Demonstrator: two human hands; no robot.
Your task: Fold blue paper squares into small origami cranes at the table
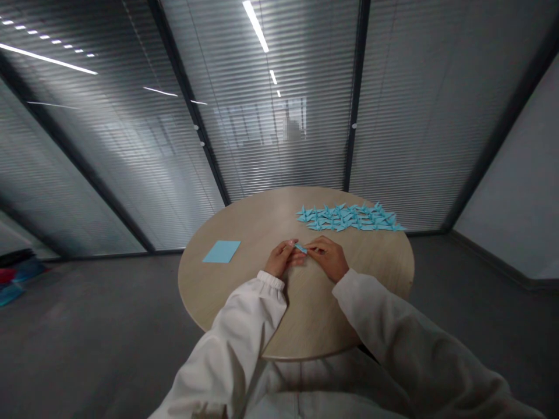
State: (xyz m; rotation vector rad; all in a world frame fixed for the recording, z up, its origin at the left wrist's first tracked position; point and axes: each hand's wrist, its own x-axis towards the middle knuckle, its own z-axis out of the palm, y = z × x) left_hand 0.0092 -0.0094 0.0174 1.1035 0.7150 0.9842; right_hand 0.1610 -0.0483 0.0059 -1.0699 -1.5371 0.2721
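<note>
A small strip of folded light-blue paper is pinched between my left hand and my right hand, held just above the round wooden table. Both white sleeves reach in from the bottom of the view. Left of my hands, a flat light-blue paper square lies on the tabletop. Beyond my hands, a dense group of light-blue origami cranes covers the far right part of the table. My fingers hide most of the folded strip.
Glass partitions with slatted blinds stand behind the table, and a dark grey floor surrounds it. Some coloured bags or fabric sit on the floor at the far left.
</note>
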